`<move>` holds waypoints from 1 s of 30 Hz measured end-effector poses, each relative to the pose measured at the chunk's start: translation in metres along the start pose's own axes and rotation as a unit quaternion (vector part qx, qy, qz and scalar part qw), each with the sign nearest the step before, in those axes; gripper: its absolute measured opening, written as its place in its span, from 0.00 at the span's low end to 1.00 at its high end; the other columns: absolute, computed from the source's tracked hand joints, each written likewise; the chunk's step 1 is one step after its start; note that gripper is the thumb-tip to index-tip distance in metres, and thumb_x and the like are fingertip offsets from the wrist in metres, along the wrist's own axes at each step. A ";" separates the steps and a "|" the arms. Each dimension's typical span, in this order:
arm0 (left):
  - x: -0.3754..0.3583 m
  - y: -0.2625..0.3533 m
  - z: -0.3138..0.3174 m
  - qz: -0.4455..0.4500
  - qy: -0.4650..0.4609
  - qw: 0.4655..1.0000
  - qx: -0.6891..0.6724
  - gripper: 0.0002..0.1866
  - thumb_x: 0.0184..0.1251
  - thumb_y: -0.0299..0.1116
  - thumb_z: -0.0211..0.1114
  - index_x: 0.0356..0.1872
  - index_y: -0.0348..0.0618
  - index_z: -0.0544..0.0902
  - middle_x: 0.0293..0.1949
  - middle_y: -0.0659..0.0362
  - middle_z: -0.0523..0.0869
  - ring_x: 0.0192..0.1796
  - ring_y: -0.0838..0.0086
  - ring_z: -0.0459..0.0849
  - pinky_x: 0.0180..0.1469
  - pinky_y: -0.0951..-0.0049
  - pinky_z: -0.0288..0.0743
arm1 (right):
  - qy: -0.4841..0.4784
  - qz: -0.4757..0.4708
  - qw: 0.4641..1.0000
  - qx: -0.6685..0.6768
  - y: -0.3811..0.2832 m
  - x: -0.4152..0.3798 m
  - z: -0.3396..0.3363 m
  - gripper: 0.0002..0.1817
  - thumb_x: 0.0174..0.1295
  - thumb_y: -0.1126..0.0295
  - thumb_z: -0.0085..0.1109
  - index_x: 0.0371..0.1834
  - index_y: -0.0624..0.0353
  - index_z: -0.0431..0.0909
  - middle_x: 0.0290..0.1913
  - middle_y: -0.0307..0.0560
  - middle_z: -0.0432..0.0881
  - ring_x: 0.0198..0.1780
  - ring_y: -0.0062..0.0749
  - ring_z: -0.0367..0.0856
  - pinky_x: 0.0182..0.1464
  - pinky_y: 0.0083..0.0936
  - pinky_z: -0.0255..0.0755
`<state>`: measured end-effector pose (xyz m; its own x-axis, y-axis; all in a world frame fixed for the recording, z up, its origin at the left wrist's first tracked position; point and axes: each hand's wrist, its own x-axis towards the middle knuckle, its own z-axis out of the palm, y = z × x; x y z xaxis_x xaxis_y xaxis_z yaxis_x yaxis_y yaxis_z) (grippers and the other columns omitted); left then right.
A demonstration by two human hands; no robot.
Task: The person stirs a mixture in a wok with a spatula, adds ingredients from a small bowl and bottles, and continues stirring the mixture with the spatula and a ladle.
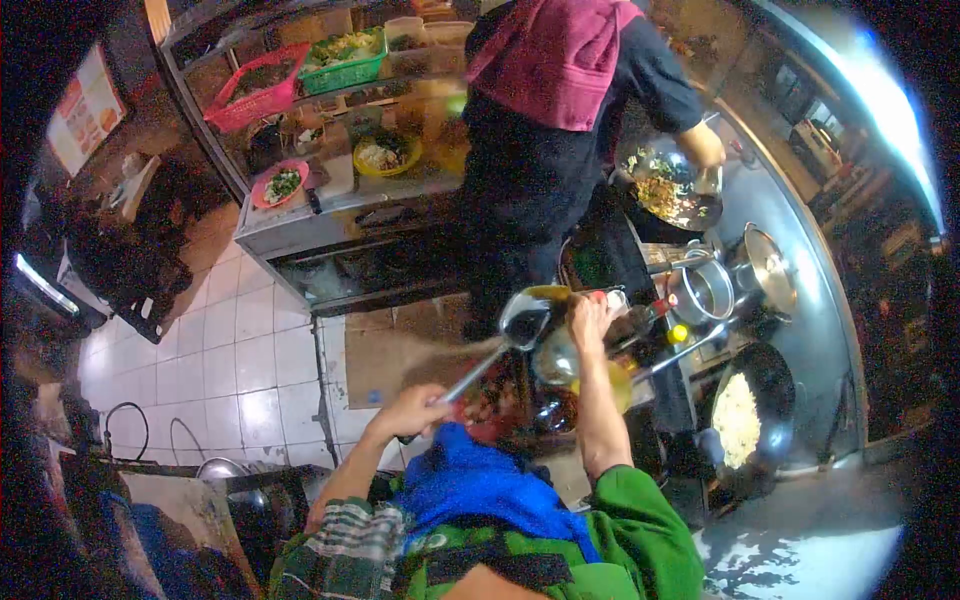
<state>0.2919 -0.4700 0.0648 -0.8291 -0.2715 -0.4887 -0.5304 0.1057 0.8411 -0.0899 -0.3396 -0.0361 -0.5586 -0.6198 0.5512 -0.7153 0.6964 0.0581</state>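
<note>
My left hand (415, 411) is closed around the handle of a metal ladle (470, 372). The ladle's rounded head reaches up to the right, close by my right hand (590, 322). The fingers of my right hand are closed at the near end of a crowded shelf, by a small red and white item (607, 299). What they grip is partly hidden. Below that hand are a clear rounded container (555, 358) and a yellow container (617, 390). A bottle with a red cap (661, 306) and a yellow cap (679, 333) are just to the right.
A wok (780, 390) with pale yellow food sits at right. Beyond are a metal pot (708, 288) and a round lid (770, 268). A co-worker (530, 150) stands ahead at another wok (668, 212). Baskets and plates of ingredients fill the counter (330, 215) at left.
</note>
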 end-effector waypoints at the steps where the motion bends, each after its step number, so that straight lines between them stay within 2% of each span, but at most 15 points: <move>1: -0.002 0.001 0.000 -0.001 0.001 1.000 -0.004 0.14 0.62 0.41 0.61 0.38 0.39 0.80 0.23 0.61 0.81 0.18 0.80 0.77 0.21 0.75 0.71 | 0.003 0.000 1.000 0.002 0.002 0.002 0.022 0.11 0.55 0.59 0.58 0.39 0.48 0.83 0.42 0.44 0.83 0.48 0.40 0.78 0.53 0.45 0.63; 3: -0.011 0.012 -0.002 -0.002 0.005 1.000 0.007 0.15 0.61 0.41 0.62 0.40 0.39 0.81 0.25 0.61 0.82 0.19 0.80 0.77 0.23 0.75 0.72 | -0.295 0.117 0.948 -0.017 0.003 0.010 0.046 0.10 0.54 0.58 0.60 0.32 0.49 0.85 0.37 0.46 0.85 0.43 0.43 0.82 0.52 0.49 0.65; 6: -0.012 0.006 -0.001 0.006 0.003 1.000 -0.002 0.15 0.61 0.41 0.62 0.41 0.39 0.81 0.26 0.60 0.83 0.19 0.80 0.77 0.23 0.74 0.73 | -0.143 0.139 0.978 0.068 -0.003 0.004 0.007 0.08 0.54 0.62 0.58 0.28 0.50 0.85 0.31 0.49 0.84 0.36 0.46 0.82 0.46 0.43 0.68; 7: -0.014 0.007 -0.002 -0.008 0.007 1.000 0.013 0.15 0.62 0.41 0.62 0.41 0.39 0.81 0.25 0.60 0.82 0.19 0.79 0.77 0.23 0.75 0.73 | -0.089 0.086 0.989 0.076 0.000 0.002 -0.002 0.07 0.57 0.62 0.58 0.32 0.50 0.84 0.32 0.48 0.83 0.37 0.44 0.80 0.42 0.41 0.67; 8: -0.012 0.004 -0.001 -0.011 0.006 1.000 0.010 0.15 0.62 0.41 0.62 0.41 0.39 0.81 0.25 0.60 0.82 0.19 0.79 0.77 0.23 0.75 0.73 | -0.093 0.085 0.989 0.075 -0.001 -0.003 -0.010 0.07 0.57 0.62 0.58 0.32 0.50 0.84 0.32 0.48 0.83 0.37 0.44 0.80 0.42 0.41 0.67; 10: -0.007 -0.004 0.000 0.003 -0.022 0.999 -0.040 0.15 0.65 0.40 0.59 0.43 0.39 0.78 0.29 0.62 0.83 0.16 0.81 0.75 0.18 0.77 0.68 | -0.006 0.140 0.979 0.149 -0.019 -0.004 -0.067 0.11 0.55 0.66 0.57 0.40 0.52 0.82 0.39 0.46 0.81 0.45 0.42 0.77 0.44 0.40 0.65; 11: -0.005 -0.005 -0.002 -0.006 -0.026 1.000 -0.016 0.15 0.65 0.40 0.59 0.44 0.39 0.78 0.29 0.62 0.83 0.16 0.81 0.75 0.18 0.78 0.68 | -0.034 0.152 0.976 0.155 -0.021 -0.008 -0.078 0.16 0.53 0.68 0.59 0.47 0.50 0.79 0.45 0.41 0.79 0.50 0.40 0.73 0.47 0.37 0.63; 15: 0.002 0.002 -0.003 -0.013 -0.032 0.999 -0.033 0.15 0.66 0.40 0.59 0.44 0.39 0.78 0.29 0.62 0.83 0.16 0.81 0.75 0.18 0.78 0.69 | -0.022 0.068 0.977 0.200 -0.028 -0.023 -0.104 0.24 0.47 0.77 0.60 0.50 0.47 0.77 0.46 0.37 0.77 0.51 0.37 0.72 0.50 0.35 0.62; 19: 0.010 -0.010 -0.001 0.014 -0.026 0.999 -0.022 0.14 0.66 0.40 0.59 0.44 0.40 0.79 0.28 0.62 0.82 0.16 0.81 0.75 0.19 0.78 0.69 | 0.024 0.063 0.980 0.188 -0.033 -0.025 -0.098 0.21 0.49 0.75 0.60 0.49 0.48 0.78 0.43 0.42 0.79 0.47 0.40 0.75 0.48 0.37 0.66; 21: 0.012 -0.020 0.001 0.013 -0.026 0.999 -0.026 0.14 0.66 0.40 0.59 0.43 0.40 0.79 0.28 0.62 0.82 0.17 0.81 0.75 0.19 0.78 0.69 | 0.013 0.151 0.970 0.193 -0.034 -0.025 -0.078 0.16 0.54 0.72 0.58 0.48 0.50 0.78 0.36 0.51 0.80 0.38 0.47 0.78 0.40 0.40 0.70; 22: 0.011 -0.027 0.003 0.016 -0.025 0.998 -0.053 0.13 0.65 0.39 0.60 0.43 0.40 0.79 0.27 0.62 0.82 0.17 0.81 0.75 0.19 0.78 0.69 | 0.011 0.148 0.970 0.193 -0.035 -0.024 -0.071 0.16 0.54 0.72 0.58 0.48 0.50 0.78 0.36 0.51 0.80 0.38 0.47 0.78 0.40 0.40 0.70; 24: 0.003 -0.032 0.003 0.016 -0.023 0.996 -0.082 0.13 0.65 0.39 0.60 0.43 0.40 0.79 0.26 0.62 0.81 0.17 0.81 0.76 0.19 0.78 0.70 | 0.002 0.197 0.963 0.183 -0.037 -0.023 -0.058 0.10 0.60 0.66 0.55 0.43 0.53 0.78 0.28 0.56 0.79 0.29 0.51 0.78 0.33 0.43 0.72; 25: -0.007 -0.025 0.001 0.013 -0.011 0.997 -0.076 0.13 0.65 0.39 0.60 0.43 0.40 0.79 0.26 0.62 0.81 0.17 0.80 0.75 0.19 0.77 0.69 | -0.028 0.177 0.977 0.118 -0.037 -0.023 -0.053 0.13 0.65 0.61 0.52 0.46 0.55 0.80 0.29 0.56 0.82 0.29 0.49 0.80 0.32 0.44 0.72; 28: -0.037 -0.007 -0.007 0.000 0.017 0.999 -0.038 0.15 0.63 0.38 0.62 0.45 0.40 0.79 0.25 0.62 0.80 0.16 0.80 0.75 0.19 0.77 0.69 | -0.089 0.122 0.987 0.062 -0.048 -0.021 -0.077 0.14 0.64 0.59 0.53 0.45 0.53 0.80 0.29 0.53 0.82 0.32 0.46 0.82 0.35 0.42 0.72; 30: -0.055 0.010 -0.015 -0.049 0.016 0.999 -0.013 0.14 0.62 0.37 0.63 0.44 0.39 0.79 0.28 0.61 0.82 0.19 0.81 0.77 0.21 0.76 0.71 | -0.087 0.118 0.989 0.025 -0.056 -0.020 -0.098 0.14 0.64 0.58 0.53 0.44 0.53 0.79 0.31 0.52 0.83 0.35 0.42 0.82 0.39 0.39 0.71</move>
<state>0.3347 -0.4685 0.1038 -0.7676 -0.3089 -0.5616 -0.6035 0.0532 0.7956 0.0028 -0.3311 0.0310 -0.7735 -0.4978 0.3923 -0.5734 0.8133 -0.0985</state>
